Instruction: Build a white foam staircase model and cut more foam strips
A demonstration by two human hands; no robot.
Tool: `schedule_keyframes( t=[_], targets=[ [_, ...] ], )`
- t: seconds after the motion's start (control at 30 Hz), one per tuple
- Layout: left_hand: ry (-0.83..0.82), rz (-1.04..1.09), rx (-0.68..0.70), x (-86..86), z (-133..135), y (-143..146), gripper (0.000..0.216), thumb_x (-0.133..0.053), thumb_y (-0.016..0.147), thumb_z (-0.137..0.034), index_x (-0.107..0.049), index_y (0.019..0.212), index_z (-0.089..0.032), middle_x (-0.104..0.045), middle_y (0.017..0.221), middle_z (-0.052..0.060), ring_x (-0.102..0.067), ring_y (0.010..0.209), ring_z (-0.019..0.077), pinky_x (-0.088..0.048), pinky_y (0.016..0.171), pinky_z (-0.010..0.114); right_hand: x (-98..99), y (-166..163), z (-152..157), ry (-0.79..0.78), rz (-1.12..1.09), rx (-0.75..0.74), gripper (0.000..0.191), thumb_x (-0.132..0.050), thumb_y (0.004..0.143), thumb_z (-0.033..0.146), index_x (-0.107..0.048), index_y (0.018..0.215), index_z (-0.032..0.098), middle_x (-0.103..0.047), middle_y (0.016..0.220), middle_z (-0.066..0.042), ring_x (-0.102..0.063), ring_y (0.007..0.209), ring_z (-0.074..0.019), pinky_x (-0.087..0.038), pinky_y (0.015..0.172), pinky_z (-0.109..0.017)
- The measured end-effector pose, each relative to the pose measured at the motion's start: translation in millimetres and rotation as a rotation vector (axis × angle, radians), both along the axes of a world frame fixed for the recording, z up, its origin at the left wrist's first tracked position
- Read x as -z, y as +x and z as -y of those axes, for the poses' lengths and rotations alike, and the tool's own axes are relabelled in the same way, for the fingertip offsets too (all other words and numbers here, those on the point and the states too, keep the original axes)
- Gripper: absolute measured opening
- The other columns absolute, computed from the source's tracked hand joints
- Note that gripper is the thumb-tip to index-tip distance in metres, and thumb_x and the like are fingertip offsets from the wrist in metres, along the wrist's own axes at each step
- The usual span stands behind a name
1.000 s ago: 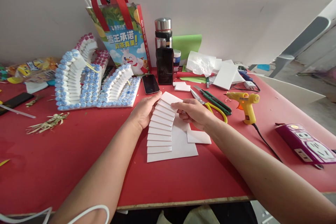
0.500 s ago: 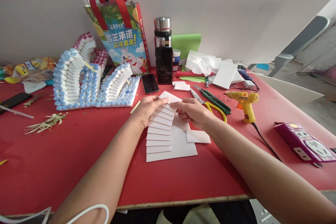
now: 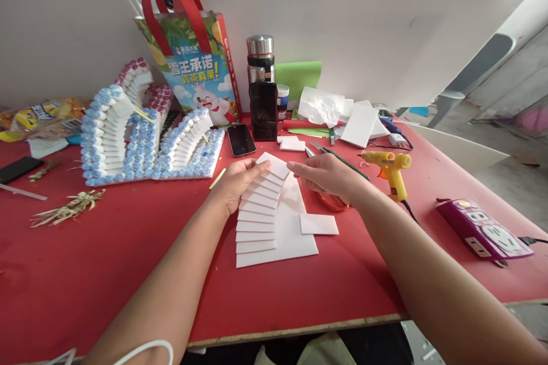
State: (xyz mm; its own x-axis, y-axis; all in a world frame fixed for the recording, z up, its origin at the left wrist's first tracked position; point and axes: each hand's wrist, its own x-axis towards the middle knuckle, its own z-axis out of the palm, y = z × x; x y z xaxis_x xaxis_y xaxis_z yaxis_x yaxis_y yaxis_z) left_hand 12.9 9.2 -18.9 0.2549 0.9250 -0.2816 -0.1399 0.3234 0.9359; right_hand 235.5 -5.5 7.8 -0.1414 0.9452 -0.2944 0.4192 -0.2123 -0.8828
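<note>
A fan of several overlapping white rectangular strips [image 3: 257, 219] curves up over a larger white board [image 3: 295, 239] on the table. At the fan's left edge my left hand [image 3: 242, 181] is closed, its thumb pressing on the uppermost white strip [image 3: 274, 166]. My right hand [image 3: 327, 175] has its fingertips together at the right end of that same strip; its lower fingers are curled and partly hidden. One loose white strip [image 3: 319, 224] lies over the board's right edge.
Behind my right hand lie scissors [image 3: 334, 202], partly covered. A yellow glue gun [image 3: 390, 168] and a purple power strip [image 3: 483, 228] stand to the right. Blue-and-white models [image 3: 145, 142], a phone [image 3: 242, 140], a flask [image 3: 260, 57] and a bag [image 3: 201, 68] are behind.
My right hand has shifted outward, from over the uppermost strip to its right end. My left hand keeps its hold on the fan. The whole view has shifted slightly.
</note>
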Motion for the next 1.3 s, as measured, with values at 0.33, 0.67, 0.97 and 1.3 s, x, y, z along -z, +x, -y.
schedule_keyframes(
  t=[0.33, 0.67, 0.97, 1.3],
  targets=[
    [0.364, -0.141, -0.341, 6.4, -6, -3, 0.042, -0.075, 0.078, -0.057, -0.069, 0.083, -0.016, -0.07, 0.082, 0.005, -0.067, 0.077, 0.0155, -0.053, 0.074, 0.026, -14.2, 29, 52, 0.308, 0.799, -0.5, 0.021, -0.072, 0.078, 0.036, -0.064, 0.092, 0.022, -0.062, 0.1, -0.007, -0.059, 0.082, -0.0218, -0.037, 0.063, -0.03],
    [0.585, -0.146, -0.48, 0.6, 0, -2, 0.03, -0.068, 0.086, -0.048, -0.072, 0.09, -0.019, -0.07, 0.084, 0.004, -0.063, 0.075, 0.0138, -0.052, 0.074, 0.025, 1.0, 30, 69, 0.299, 0.494, -0.373, 0.016, -0.069, 0.081, 0.033, -0.062, 0.09, 0.021, -0.059, 0.095, -0.005, -0.055, 0.076, -0.017, -0.041, 0.067, -0.03],
    [0.608, 0.094, 0.119, -31.0, 31, 13, 0.039, -0.064, 0.093, -0.045, -0.073, 0.117, -0.016, -0.071, 0.096, 0.011, -0.059, 0.071, 0.0141, -0.043, 0.061, 0.027, 3.8, 19, 50, -0.243, -1.086, -0.372, 0.043, -0.069, 0.085, 0.052, -0.066, 0.11, 0.017, -0.067, 0.102, -0.008, -0.067, 0.085, -0.0183, -0.054, 0.066, -0.028],
    [0.41, 0.332, 0.445, -22.4, 32, 12, 0.044, -0.07, 0.09, -0.034, -0.066, 0.133, -0.025, -0.073, 0.113, 0.012, -0.064, 0.062, 0.0121, -0.054, 0.065, 0.031, 12.5, -14, 52, -0.384, -1.236, -0.382, 0.035, -0.059, 0.097, 0.045, -0.064, 0.118, 0.018, -0.071, 0.101, -0.008, -0.07, 0.084, -0.014, -0.055, 0.07, -0.023]
  ],
)
